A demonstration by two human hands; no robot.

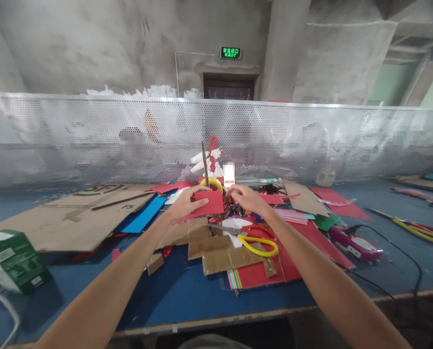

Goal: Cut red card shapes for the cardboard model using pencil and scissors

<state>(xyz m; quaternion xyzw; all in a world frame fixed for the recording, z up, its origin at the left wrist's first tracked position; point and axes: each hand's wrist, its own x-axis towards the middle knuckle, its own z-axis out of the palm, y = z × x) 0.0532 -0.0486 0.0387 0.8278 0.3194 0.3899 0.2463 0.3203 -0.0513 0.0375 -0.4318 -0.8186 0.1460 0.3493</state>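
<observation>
My left hand [186,203] grips a small piece of red paper [212,202] at its left side, thumb in front. Just past the paper's right edge, my right hand [246,198] is closed in a pinch; what its fingertips hold, if anything, is too small to make out. Behind the paper are a yellow ring, perhaps a tape roll [217,183], and a thin brown strip [205,165] standing upright. Below my hands, scissors [258,240] with red and yellow handles lie on brown cardboard pieces [231,257].
A large cardboard sheet [74,213] and blue paper [141,215] lie left, near a green box [18,261]. On the right are red paper [342,202], a purple device [358,245] with a black cable, and more scissors [416,228]. A perforated metal screen [274,140] stands behind.
</observation>
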